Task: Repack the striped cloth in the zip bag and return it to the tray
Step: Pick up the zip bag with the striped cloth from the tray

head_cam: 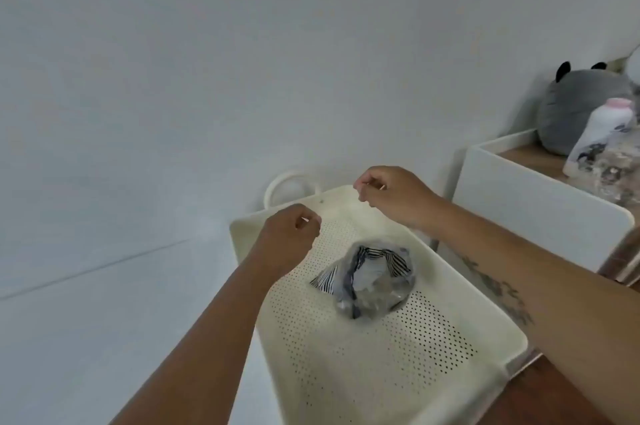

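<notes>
Wall (207, 60): plain, matt, pale grey-white; fills the upper and left of the frame.
Tray (346, 372): cream plastic, rectangular with rounded corners and a raised rim; floor pierced with rows of small dark holes; a loop handle at its far end; near edge cut off by the bottom of the frame.
Worktop (561, 400): brown wood grain, only a sliver visible at lower right beside the tray.
White box (540, 213): smooth, rounded corner, at right, partly cut off by the frame edge.
Plush toy (581, 102): grey, soft, round, black ears; upper right, partly hidden by a white bottle (602, 137) with a pink cap.
Zip bag (381, 289): clear, crinkled film, bunched into a rounded lump; lies in the middle of the tray; its seal cannot be made out.
Striped cloth (374, 260): dark and white thin stripes, crumpled inside the bag; one corner seems to poke out leftward.
Left hand (287, 237): above the tray's far left; grip loosely curled, grasping nothing visible.
Right hand (391, 192): over the far rim; thumb and forefinger pinched together; whether they hold anything, cannot tell.
</notes>
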